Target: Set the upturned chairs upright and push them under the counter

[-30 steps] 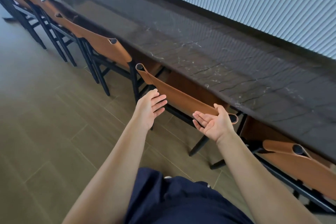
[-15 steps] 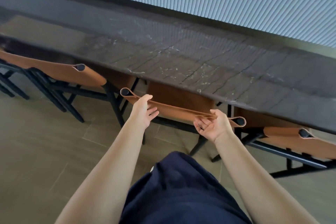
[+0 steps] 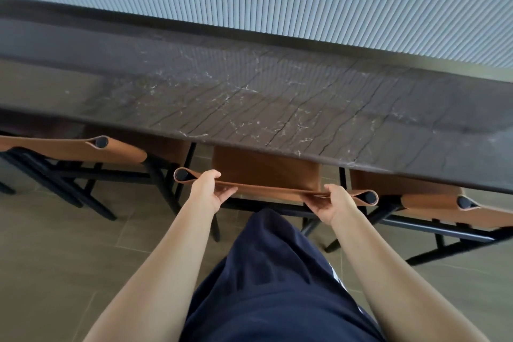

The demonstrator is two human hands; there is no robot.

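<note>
Dark marble counter [image 3: 277, 108] spans ahead; at its near edge our left hand [image 3: 206, 193] and right hand [image 3: 333, 204] each grip the tan backrest [image 3: 269, 189] of the upright chair [image 3: 266, 166].

Tan-leather chair [image 3: 266, 172] upright, black-framed — seat tucked under dark marble counter [image 3: 277, 108]

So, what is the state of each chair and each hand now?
middle chair: upright, seat partly under the counter.
left chair: upright, at the counter.
right chair: upright, at the counter.
left hand: grips the middle chair.
right hand: grips the middle chair.
</note>
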